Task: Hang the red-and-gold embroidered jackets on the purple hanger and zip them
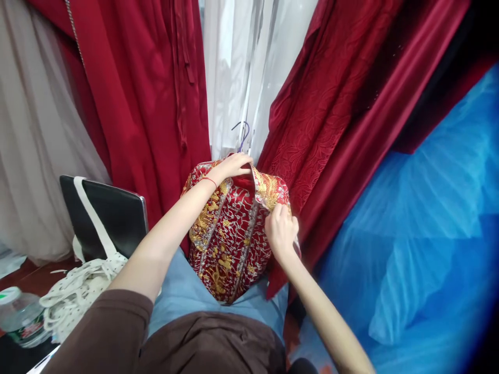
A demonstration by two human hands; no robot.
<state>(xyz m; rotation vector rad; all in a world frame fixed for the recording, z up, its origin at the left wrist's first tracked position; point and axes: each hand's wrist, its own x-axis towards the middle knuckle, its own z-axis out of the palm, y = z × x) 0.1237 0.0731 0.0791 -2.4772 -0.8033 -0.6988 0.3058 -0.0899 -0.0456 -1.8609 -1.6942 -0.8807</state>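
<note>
A red jacket (pixel 230 234), heavily embroidered in gold and silver, hangs upright in front of my knees, its lower edge at my lap. The dark purple hook of a clothes hanger (pixel 244 136) sticks up from its neck. My left hand (pixel 235 165) is closed over the collar just below the hook, fingers bent round the edge; their tips are partly hidden. Lower on the right, my right hand (pixel 282 228) is closed in a fist-like grip on the jacket's front by the shoulder. Between the hands the neck opening gapes a little.
Long red dresses (pixel 144 88) hang left and right, with a white curtain (pixel 226 67) behind. Blue tulle (pixel 421 223) bulges at right. At left are a black chair back (pixel 113 218) with a white strap, a white dotted cloth bag (pixel 78 296) and a plastic bottle (pixel 25 317).
</note>
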